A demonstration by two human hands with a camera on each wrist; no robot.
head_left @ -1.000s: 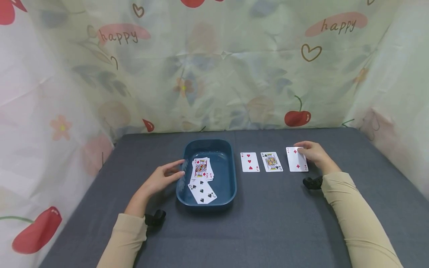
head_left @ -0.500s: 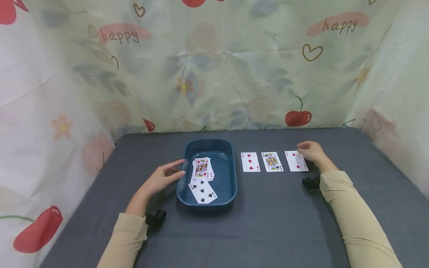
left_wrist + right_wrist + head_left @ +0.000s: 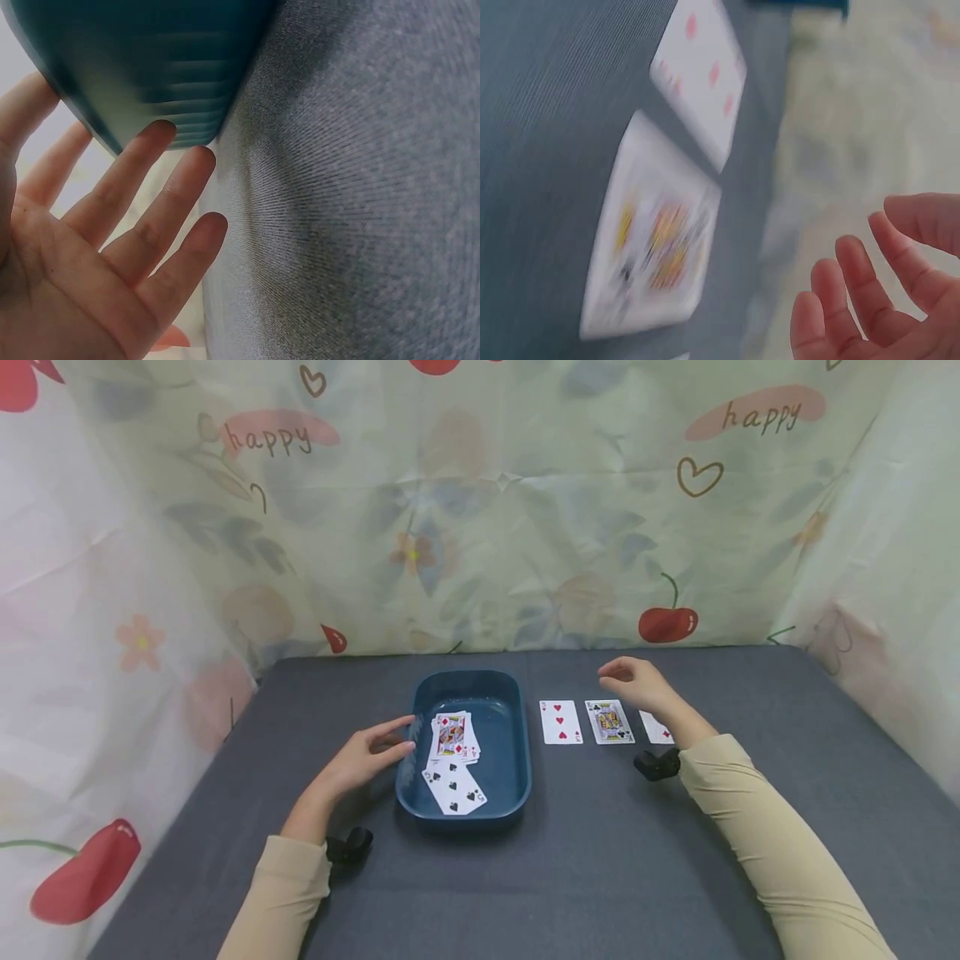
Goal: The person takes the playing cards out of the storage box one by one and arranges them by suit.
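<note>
- Touching the left rim of the blue tray (image 3: pixel 498 760) with the left hand (image 3: pixel 365 762): fingers (image 3: pixel 169 206) spread apart and slightly bent, thumb and index finger reaching the rim.
- Hanging over the far edge of the king of clubs (image 3: pixel 610 723) with the right hand (image 3: pixel 637 683): fingers (image 3: pixel 866 289) loosely bent; cannot tell whether thumb and index tip meet.
- Lying face up beneath and beside that hand, in a row to the right of the tray: first the three of hearts (image 3: pixel 561 723), next the king of clubs, last a diamond card (image 3: pixel 654 728).
- Blocked in the head view by the right hand and wrist: much of the diamond card, rank included.
- Holding, inside the tray toward its left side: a small stack of cards (image 3: pixel 452 735), topped by a red diamond court card, and nearer, askew, the five of spades (image 3: pixel 454 789).
- Spread under tray and row: a dark grey cloth surface (image 3: pixel 577 860).
- Strapped at the wrists, below beige sleeves (image 3: pixel 757 827): black devices (image 3: pixel 349 846).
- Legible twice on the curtain (image 3: pixel 510 560) behind, over pink patches: "happy"; printed around it, hearts, flowers and cherries.
</note>
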